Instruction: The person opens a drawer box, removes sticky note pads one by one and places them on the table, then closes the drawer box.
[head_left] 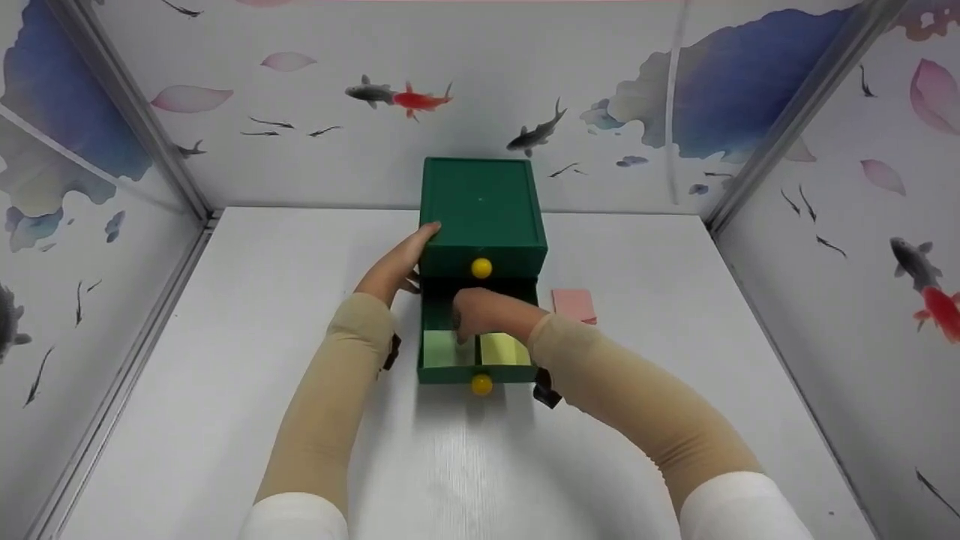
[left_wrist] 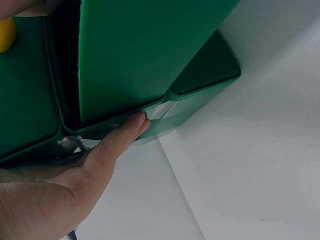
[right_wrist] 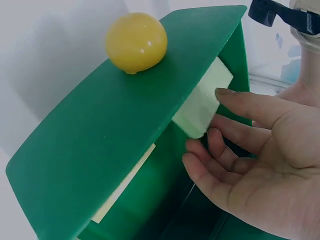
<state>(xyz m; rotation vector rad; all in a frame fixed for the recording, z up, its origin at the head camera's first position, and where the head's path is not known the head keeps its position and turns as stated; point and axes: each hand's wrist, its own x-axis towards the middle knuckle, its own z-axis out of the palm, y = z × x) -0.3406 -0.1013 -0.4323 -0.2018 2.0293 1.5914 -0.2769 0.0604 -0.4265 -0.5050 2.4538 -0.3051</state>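
A green two-drawer cabinet [head_left: 480, 202] with yellow knobs stands on the table, its lower drawer [head_left: 446, 375] pulled out. My left hand [head_left: 397, 262] rests against the cabinet's left side, fingers extended along it in the left wrist view. Inside the open drawer, my right hand [right_wrist: 260, 150] pinches a pale green pad of sticky notes [right_wrist: 205, 100] between thumb and fingers, close behind the drawer front. That pad is in the left compartment. A yellow pad [head_left: 504, 351] lies in the right compartment, beyond a thin divider.
A pink pad of sticky notes [head_left: 574, 306] lies on the white table [head_left: 450, 465], right of the cabinet. The closed upper drawer with its yellow knob [head_left: 481, 268] overhangs the back of the open one. Patterned wall panels [head_left: 480, 75] enclose the table at the back and sides.
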